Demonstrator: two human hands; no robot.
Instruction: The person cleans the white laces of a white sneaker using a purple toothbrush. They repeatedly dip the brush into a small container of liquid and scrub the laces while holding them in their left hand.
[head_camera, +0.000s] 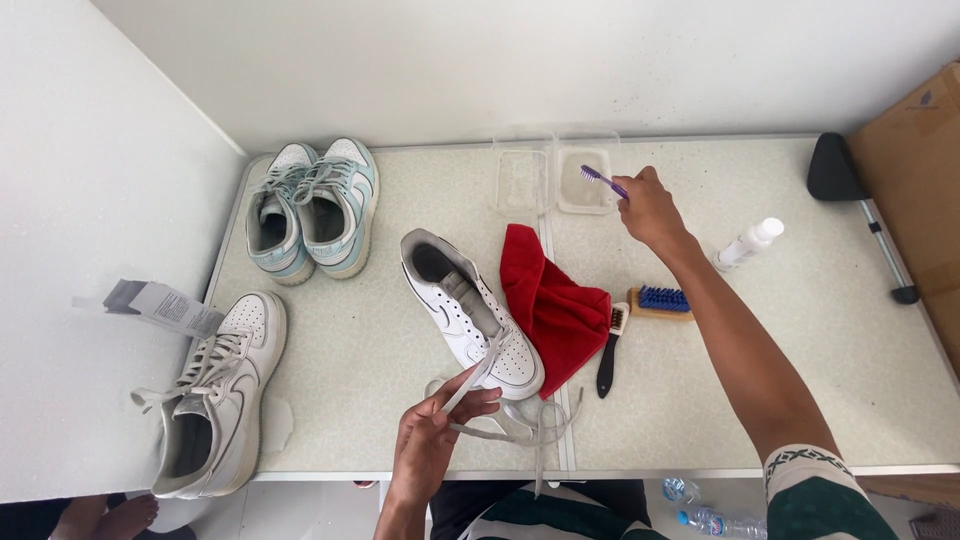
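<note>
Left hand (432, 432) pinches lace (470, 385) at table edge (700, 470) (near side); right hand (650, 208) grips toothbrush (603, 181).

Beside the red cloth (553, 305), a white sneaker (470, 312), grey lace (500, 425), purple toothbrush (603, 181), and blue-bristled brush (660, 301).

Left hand (432, 440) pinching a grey shoelace (497, 425) at the table's near edge, right hand (650, 208) holding a purple toothbrush (602, 181) over a clear plastic tub (583, 180), between them a white sneaker (470, 312) — laceless — beside a red cloth (553, 305), wooden brush with blue bristles (660, 301), white spray bottle (749, 243), pale blue pair of sneakers (312, 208) at the far left corner.
</note>
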